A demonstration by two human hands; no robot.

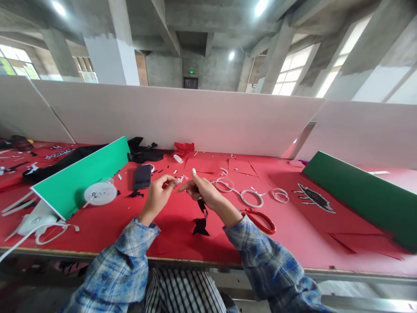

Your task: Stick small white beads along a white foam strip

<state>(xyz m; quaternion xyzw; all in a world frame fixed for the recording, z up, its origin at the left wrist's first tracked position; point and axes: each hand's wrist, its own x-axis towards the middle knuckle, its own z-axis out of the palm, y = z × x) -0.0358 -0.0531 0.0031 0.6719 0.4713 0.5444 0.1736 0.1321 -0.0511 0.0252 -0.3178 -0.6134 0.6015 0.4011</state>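
Observation:
Over the middle of the red-covered table (169, 234), my left hand (158, 193) is closed, thumb and fingertips pinched together. Anything between those tips is too small to make out. Just to its right is my right hand (205, 193), with the thumb raised, one finger reaching left toward the left fingertips and the others curled. From under the right hand hangs a thin black piece of sheet material (202, 208), apparently gripped in the curled fingers. Below it is a black cut-out shape (201, 227); I cannot tell whether the two are joined. Small white bits (184, 178) lie behind the fingertips.
Red-handled pliers or cutters (260, 221) lie beside my right sleeve. White strip coils (252, 198) are behind them. A black spiky cut-out (315, 198) lies right, before a green board (358, 195). Left are a phone (142, 177), white spool (100, 193) and another green board (84, 174).

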